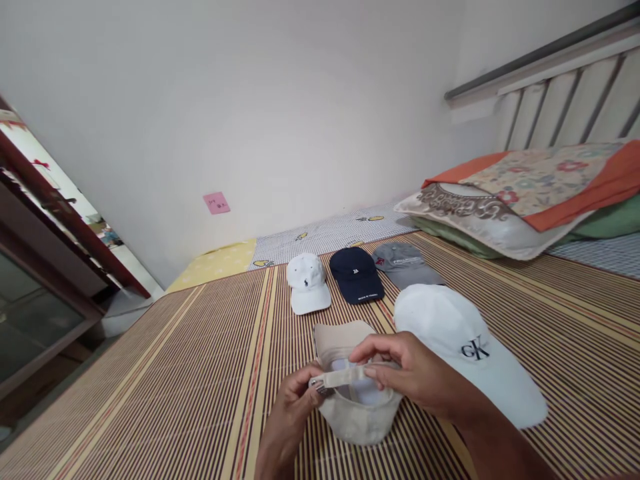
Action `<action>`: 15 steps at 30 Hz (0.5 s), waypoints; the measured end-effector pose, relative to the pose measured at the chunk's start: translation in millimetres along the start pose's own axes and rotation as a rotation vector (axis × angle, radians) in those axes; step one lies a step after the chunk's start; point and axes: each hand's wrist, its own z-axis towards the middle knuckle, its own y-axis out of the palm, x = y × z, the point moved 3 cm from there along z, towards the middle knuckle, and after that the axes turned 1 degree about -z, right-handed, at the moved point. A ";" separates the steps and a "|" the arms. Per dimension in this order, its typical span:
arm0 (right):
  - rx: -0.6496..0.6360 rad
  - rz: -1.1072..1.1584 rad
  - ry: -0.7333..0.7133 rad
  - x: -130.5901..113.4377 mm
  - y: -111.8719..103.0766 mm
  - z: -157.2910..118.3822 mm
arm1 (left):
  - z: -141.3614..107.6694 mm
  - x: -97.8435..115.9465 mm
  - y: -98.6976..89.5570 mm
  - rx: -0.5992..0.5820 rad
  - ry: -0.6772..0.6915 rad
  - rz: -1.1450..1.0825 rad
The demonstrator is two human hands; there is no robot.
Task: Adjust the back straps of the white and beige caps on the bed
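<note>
A cream baseball cap [361, 423] is held upside down over the striped mat, its brim pointing away from me and its hollow inside showing. My left hand [295, 407] pinches the metal buckle [318, 385] at the left end of the cap's back strap [345, 378]. Thumb and fingers of my right hand [405, 370] grip the strap's right part. Just right of my right hand lies a large white cap [465, 347] with dark letters. Beyond the held cap sit a small white cap [307, 283], a navy cap [356, 275] and a grey cap [405, 263].
The striped mat [200, 373] covers the bed. Pillows [500, 213] under an orange floral cloth [555, 177] lie at the right, by a slatted headboard [575, 93]. A pink note [217, 203] is on the wall. A glass-fronted cabinet [35, 333] and doorway stand at the left.
</note>
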 end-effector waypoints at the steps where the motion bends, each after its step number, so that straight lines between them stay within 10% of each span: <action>1: 0.009 -0.053 0.003 -1.5 0.6 -0.1 | 0.0 0.0 0.1 -0.008 0.004 -0.001; 15: 0.018 -0.153 -0.024 -1.0 0.0 -0.9 | -0.7 -6.1 -2.1 -0.026 0.008 -0.043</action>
